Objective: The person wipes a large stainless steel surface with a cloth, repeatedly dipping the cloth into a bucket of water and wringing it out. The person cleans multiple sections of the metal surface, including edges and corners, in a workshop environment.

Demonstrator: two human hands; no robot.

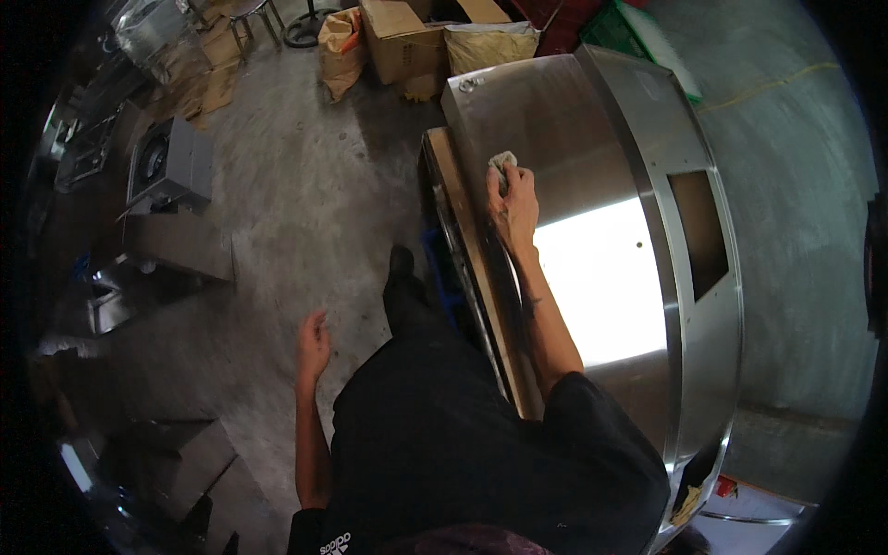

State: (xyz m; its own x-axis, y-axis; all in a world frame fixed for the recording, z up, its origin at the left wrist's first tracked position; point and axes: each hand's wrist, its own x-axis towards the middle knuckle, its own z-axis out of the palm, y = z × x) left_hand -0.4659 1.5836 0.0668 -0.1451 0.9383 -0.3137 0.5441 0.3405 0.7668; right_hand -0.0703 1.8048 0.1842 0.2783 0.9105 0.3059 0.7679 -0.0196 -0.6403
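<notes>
My right hand (513, 202) grips a crumpled pale cloth (502, 161) and presses it on the large stainless steel housing (555, 120), close to its left edge. Bright light reflects off the middle of the brushed metal. The panel has a small round hole and, on its right-hand side face, a rectangular cutout (698, 236). Down at my left side, my left hand (314, 344) hangs over the floor with nothing in it, its fingers loosely apart and touching nothing.
A wooden beam (462, 213) runs along the housing's left side, with a blue crate partly hidden below. Cardboard boxes (407, 46), sacks (340, 51) and a green crate (620, 32) stand beyond the far end. At left, a grey metal box with a round opening (171, 162) stands among sheet-metal parts.
</notes>
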